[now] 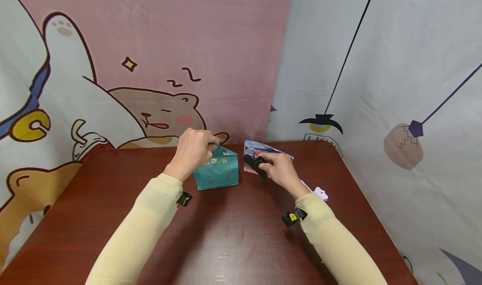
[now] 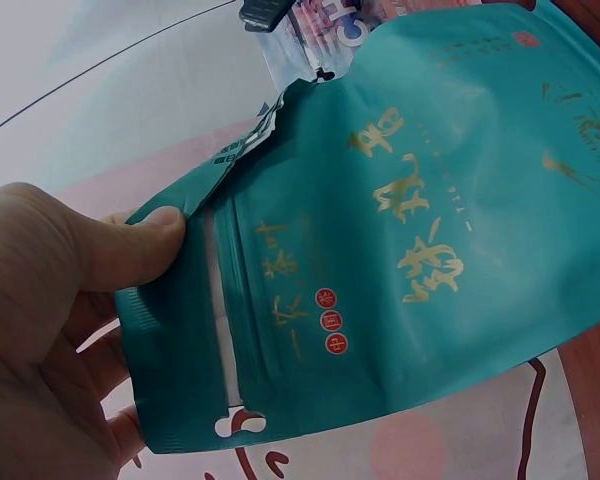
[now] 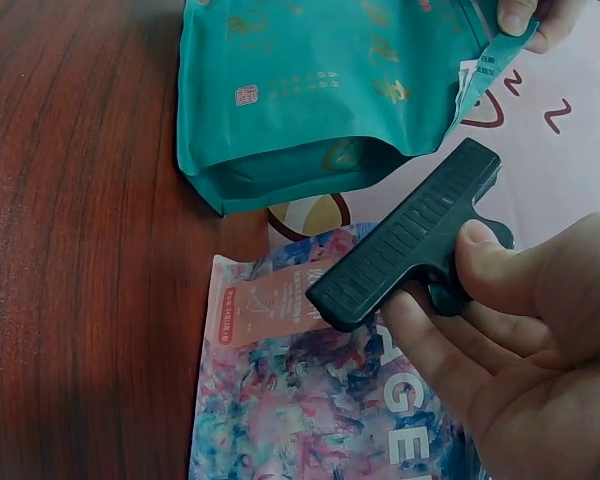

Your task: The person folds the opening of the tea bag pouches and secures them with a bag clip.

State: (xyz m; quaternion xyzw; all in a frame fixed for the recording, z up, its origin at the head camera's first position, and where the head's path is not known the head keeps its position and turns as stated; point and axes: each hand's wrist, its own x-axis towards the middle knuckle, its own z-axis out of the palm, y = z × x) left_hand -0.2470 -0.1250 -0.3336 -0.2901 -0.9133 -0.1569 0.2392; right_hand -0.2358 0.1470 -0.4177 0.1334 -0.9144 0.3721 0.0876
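A teal tea bag [image 1: 220, 172] with gold characters stands on the table, its top strip torn partly along. My left hand [image 1: 193, 149] pinches that top strip between thumb and fingers; in the left wrist view, a slit [image 2: 220, 310] runs below the strip. My right hand [image 1: 278, 168] holds a black bag clip [image 3: 410, 235] by its handles, thumb on one side and fingers on the other. The clip is just to the right of the teal bag, over a colourful printed pouch [image 3: 300, 400] that lies on the table.
A pale purple flat item [image 1: 320, 193] lies beyond my right wrist, partly hidden by it. The dark red wooden table [image 1: 226, 230] ends at a wall hanging [image 1: 241, 67] with cartoon animals at the back.
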